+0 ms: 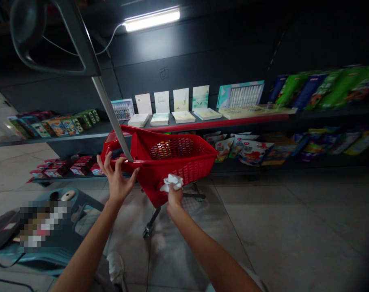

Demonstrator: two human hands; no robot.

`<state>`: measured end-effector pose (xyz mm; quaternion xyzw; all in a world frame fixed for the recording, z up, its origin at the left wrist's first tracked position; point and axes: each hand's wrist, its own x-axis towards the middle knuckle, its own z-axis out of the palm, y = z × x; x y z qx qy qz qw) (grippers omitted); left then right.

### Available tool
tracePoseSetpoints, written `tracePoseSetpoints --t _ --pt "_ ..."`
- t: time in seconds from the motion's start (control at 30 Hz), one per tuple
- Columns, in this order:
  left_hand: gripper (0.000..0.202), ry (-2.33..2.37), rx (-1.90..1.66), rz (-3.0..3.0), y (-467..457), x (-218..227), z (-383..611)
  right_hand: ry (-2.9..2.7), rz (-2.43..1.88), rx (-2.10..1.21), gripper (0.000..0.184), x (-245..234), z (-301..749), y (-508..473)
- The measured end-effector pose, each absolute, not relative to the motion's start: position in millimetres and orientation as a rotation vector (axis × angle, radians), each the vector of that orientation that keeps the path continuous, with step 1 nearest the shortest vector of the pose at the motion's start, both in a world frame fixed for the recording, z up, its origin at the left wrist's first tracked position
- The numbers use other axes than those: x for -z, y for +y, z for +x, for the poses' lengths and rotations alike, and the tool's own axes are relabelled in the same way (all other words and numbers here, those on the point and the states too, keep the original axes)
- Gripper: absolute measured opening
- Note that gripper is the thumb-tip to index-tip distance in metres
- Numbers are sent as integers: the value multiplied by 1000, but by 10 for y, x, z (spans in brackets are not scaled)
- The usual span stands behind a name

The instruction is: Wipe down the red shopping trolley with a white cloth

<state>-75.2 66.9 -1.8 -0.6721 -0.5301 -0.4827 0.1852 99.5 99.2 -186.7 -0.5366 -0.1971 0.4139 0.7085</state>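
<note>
Dark display shelving runs from 9 to 3 o'clock behind a red wheeled shopping basket at 12 o'clock. Left hand: grip released, fingers spread at the basket's rim, perhaps touching. Right hand: grip clenched on a crumpled white tissue or cloth, beside the basket's wall.

Bright red shopping basket, a grid of small holes along its side; crumpled white tissue against the red.
Charcoal-grey shelving behind, a red strip along one shelf edge, green and navy packets alternating, pale grey floor tiles.
</note>
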Motion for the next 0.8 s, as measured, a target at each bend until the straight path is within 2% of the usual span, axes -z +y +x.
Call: tracePoseSetpoints --t 0.13,0.27,0.4,0.63,0.8 --pt "43 -1458 1414 -1896 660 -22 -740 -426 -1056 -774 66 1429 1458 994" --pt "39 -1428 1473 -1883 612 -70 -747 -539 -1037 -556 66 1134 1941 845" --pt "42 -1469 1495 -1864 580 -75 -832 -604 -1114 -402 60 1115 2302 761" --pt "38 -1495 1557 -1835 610 -88 -1023 -819 -1395 -28 38 1099 2623 682" --pt "40 -1458 1567 -1858 673 -110 -1115 -1188 -1488 165 35 911 2763 576"
